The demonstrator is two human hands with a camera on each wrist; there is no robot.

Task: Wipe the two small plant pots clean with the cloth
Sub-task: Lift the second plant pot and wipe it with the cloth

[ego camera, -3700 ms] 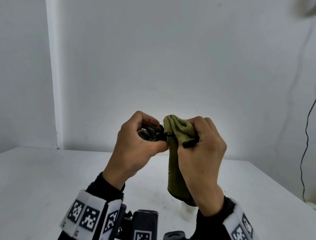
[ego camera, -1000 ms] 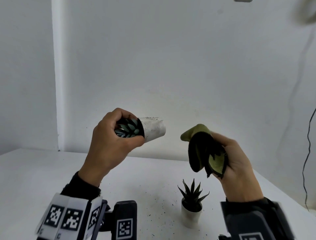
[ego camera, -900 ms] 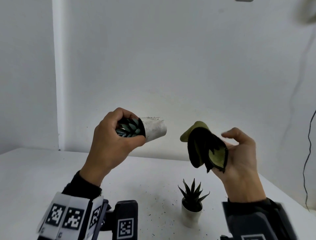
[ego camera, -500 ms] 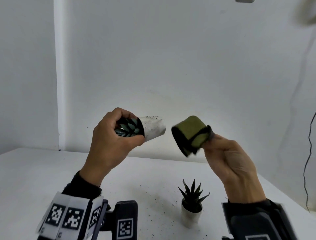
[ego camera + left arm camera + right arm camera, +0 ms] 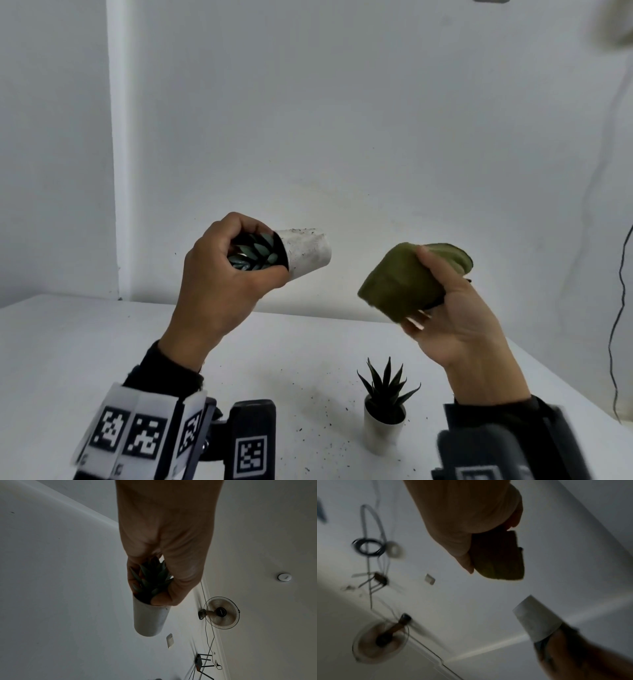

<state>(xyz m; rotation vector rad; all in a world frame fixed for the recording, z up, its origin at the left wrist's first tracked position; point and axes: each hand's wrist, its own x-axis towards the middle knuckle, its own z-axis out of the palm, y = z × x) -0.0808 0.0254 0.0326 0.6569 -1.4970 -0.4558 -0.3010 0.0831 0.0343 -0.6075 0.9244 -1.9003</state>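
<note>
Right wrist view motion-blurred throughout; round caged wall fan (image 5: 381, 641) smeared, detail unreadable. Rim of the small white tapered plant pot (image 5: 306, 252) hidden under the left hand (image 5: 222, 284). Folded olive-green cloth (image 5: 399, 281) conceals right hand (image 5: 455, 318) fingers behind it.

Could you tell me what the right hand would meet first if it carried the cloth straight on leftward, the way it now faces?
Most likely the base of the white pot, which the left hand holds sideways. The right hand with the green cloth faces it across an open gap, though depth alignment is uncertain.
</note>
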